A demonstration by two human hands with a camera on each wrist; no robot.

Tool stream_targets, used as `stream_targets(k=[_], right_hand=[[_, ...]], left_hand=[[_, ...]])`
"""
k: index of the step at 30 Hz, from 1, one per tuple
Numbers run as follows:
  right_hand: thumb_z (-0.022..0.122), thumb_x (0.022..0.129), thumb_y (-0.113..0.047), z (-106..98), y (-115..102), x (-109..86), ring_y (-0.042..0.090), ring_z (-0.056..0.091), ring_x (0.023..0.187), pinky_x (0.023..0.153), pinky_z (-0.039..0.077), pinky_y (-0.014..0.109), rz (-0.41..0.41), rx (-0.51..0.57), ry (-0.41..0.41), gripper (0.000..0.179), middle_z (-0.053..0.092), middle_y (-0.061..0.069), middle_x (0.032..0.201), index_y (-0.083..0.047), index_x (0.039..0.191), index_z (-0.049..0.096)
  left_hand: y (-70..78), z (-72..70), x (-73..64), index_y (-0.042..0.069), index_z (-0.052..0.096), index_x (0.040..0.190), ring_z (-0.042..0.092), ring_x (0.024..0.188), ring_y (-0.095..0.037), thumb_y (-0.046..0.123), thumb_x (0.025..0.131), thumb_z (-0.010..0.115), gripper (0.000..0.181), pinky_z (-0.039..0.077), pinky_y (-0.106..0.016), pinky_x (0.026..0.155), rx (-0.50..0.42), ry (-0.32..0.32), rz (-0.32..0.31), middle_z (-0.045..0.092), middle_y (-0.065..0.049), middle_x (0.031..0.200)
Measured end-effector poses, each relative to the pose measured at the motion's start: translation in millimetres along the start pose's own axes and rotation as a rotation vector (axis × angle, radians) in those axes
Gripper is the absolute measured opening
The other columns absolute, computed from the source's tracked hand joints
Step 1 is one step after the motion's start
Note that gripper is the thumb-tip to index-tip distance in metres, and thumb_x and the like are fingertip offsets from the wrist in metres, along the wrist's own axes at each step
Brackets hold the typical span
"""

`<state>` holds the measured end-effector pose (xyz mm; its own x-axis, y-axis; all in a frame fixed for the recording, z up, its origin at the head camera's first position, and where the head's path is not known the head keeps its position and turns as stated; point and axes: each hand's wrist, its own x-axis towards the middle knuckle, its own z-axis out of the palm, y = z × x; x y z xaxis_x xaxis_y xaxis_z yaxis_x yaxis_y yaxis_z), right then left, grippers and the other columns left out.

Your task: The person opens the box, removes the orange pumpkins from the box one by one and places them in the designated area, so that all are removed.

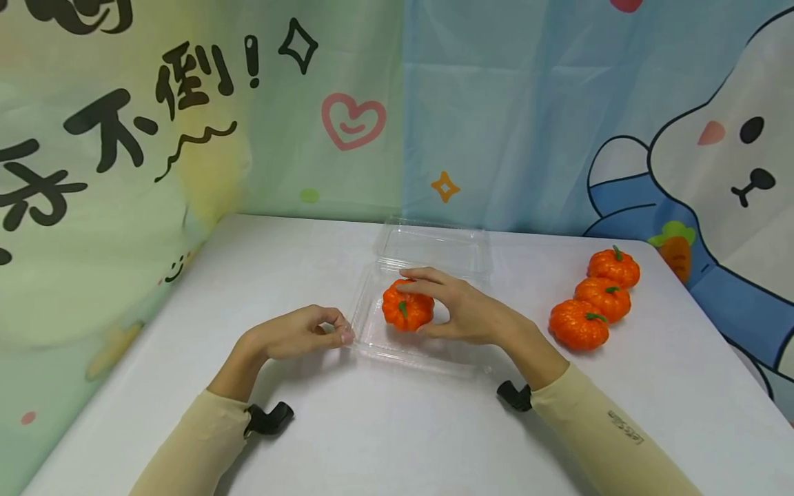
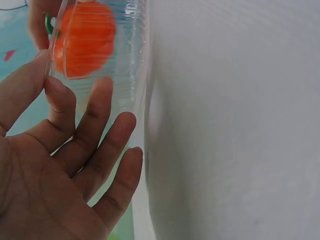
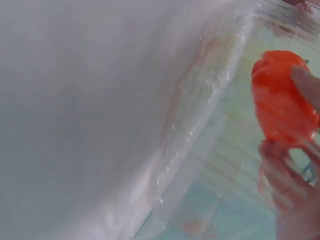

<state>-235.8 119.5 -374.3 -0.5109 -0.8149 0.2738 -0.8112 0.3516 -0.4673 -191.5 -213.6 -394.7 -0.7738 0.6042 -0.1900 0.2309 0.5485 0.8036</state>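
A small orange toy pumpkin (image 1: 403, 308) with a green stem is in the left part of a clear plastic clamshell box (image 1: 387, 353). My right hand (image 1: 468, 306) holds this pumpkin, fingers over its far side and thumb at its near right. In the right wrist view the pumpkin (image 3: 281, 102) shows between thumb and fingers. With thumb and index finger, my left hand (image 1: 304, 333) pinches the box's left rim. The left wrist view shows the other fingers (image 2: 117, 137) spread beside the clear wall, the pumpkin (image 2: 87, 42) behind it. Whether the pumpkin touches the box floor I cannot tell.
Several things stand on the white table (image 1: 397, 434): the box's clear lid (image 1: 434, 249) lies folded back behind its base, and three more orange pumpkins (image 1: 579, 325) sit in a slanted row at the right. A printed cloth (image 1: 496, 124) hangs along the back.
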Motion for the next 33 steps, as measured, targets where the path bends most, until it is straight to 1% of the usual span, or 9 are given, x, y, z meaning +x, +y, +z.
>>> stream_targets(k=[5, 13, 16, 19, 23, 27, 29, 31, 33], right_hand=[[0.084, 0.086, -0.01, -7, 3, -8.7, 0.028, 0.047, 0.141, 0.107, 0.048, 0.042, -0.011, 0.007, 0.03, 0.066, 0.047, 0.008, 0.153, -0.011, 0.145, 0.055], [0.085, 0.085, -0.011, -20, 6, -24.8, 0.027, 0.05, 0.137, 0.103, 0.051, 0.042, -0.037, -0.014, 0.079, 0.069, 0.047, 0.009, 0.151, -0.01, 0.146, 0.054], [0.085, 0.084, -0.011, -26, 8, -31.4, 0.026, 0.051, 0.136, 0.102, 0.052, 0.042, -0.03, -0.031, 0.097, 0.07, 0.048, 0.009, 0.15, -0.011, 0.147, 0.054], [0.086, 0.084, -0.012, -31, 10, -38.7, 0.024, 0.051, 0.135, 0.101, 0.053, 0.04, -0.016, -0.051, 0.116, 0.07, 0.048, 0.007, 0.15, -0.012, 0.146, 0.054], [0.087, 0.082, -0.012, -38, 12, -50.2, 0.023, 0.051, 0.134, 0.097, 0.055, 0.038, -0.005, -0.058, 0.157, 0.072, 0.049, 0.007, 0.149, -0.012, 0.146, 0.054], [0.09, 0.079, -0.011, -43, 13, -63.2, 0.023, 0.052, 0.132, 0.092, 0.058, 0.038, 0.005, -0.075, 0.208, 0.075, 0.05, 0.007, 0.147, -0.01, 0.146, 0.054], [0.09, 0.078, -0.01, -45, 14, -69.9, 0.022, 0.053, 0.131, 0.091, 0.058, 0.034, 0.014, -0.089, 0.227, 0.077, 0.051, 0.007, 0.146, -0.01, 0.146, 0.054], [0.091, 0.077, -0.009, -48, 17, -76.6, 0.021, 0.053, 0.13, 0.092, 0.056, 0.029, 0.018, -0.105, 0.244, 0.078, 0.051, 0.007, 0.145, -0.009, 0.146, 0.054], [0.091, 0.077, -0.008, -50, 19, -82.9, 0.02, 0.053, 0.13, 0.096, 0.052, 0.022, 0.027, -0.124, 0.256, 0.079, 0.051, 0.007, 0.145, -0.01, 0.146, 0.054]], left_hand=[[0.3, -0.2, 0.6, 0.018, 0.067, 0.107, 0.061, 0.101, -0.02, 0.038, 0.102, 0.063, 0.021, 0.044, -0.039, 0.091, 0.006, -0.002, -0.004, 0.066, 0.003, 0.109], [0.2, -0.7, -0.7, 0.016, 0.067, 0.108, 0.06, 0.102, -0.019, 0.037, 0.104, 0.061, 0.022, 0.044, -0.038, 0.091, 0.023, -0.014, 0.015, 0.066, 0.002, 0.11], [0.1, -0.6, -0.5, 0.016, 0.067, 0.108, 0.061, 0.103, -0.019, 0.036, 0.104, 0.061, 0.021, 0.044, -0.038, 0.093, 0.016, -0.016, 0.014, 0.066, 0.003, 0.111], [0.5, -1.0, 0.2, 0.014, 0.066, 0.107, 0.061, 0.104, -0.019, 0.035, 0.104, 0.061, 0.022, 0.044, -0.038, 0.093, 0.017, -0.019, 0.027, 0.066, 0.002, 0.111], [0.5, -1.7, 2.1, 0.014, 0.067, 0.107, 0.06, 0.103, -0.019, 0.035, 0.105, 0.06, 0.022, 0.044, -0.038, 0.092, 0.019, -0.023, 0.036, 0.067, 0.001, 0.111], [0.2, -1.3, 3.0, 0.015, 0.067, 0.106, 0.059, 0.102, -0.02, 0.035, 0.104, 0.061, 0.02, 0.044, -0.038, 0.09, 0.013, -0.026, 0.032, 0.067, 0.002, 0.11], [0.3, -1.0, 2.8, 0.015, 0.067, 0.105, 0.058, 0.103, -0.02, 0.035, 0.104, 0.061, 0.021, 0.044, -0.037, 0.09, 0.012, -0.026, 0.032, 0.067, 0.002, 0.111], [0.8, -1.1, 2.1, 0.016, 0.067, 0.105, 0.058, 0.102, -0.019, 0.037, 0.104, 0.061, 0.022, 0.044, -0.036, 0.089, 0.013, -0.025, 0.027, 0.067, 0.002, 0.11], [0.8, -1.6, 2.0, 0.016, 0.066, 0.105, 0.058, 0.101, -0.019, 0.037, 0.104, 0.061, 0.022, 0.044, -0.035, 0.088, 0.015, -0.025, 0.021, 0.066, 0.002, 0.111]])
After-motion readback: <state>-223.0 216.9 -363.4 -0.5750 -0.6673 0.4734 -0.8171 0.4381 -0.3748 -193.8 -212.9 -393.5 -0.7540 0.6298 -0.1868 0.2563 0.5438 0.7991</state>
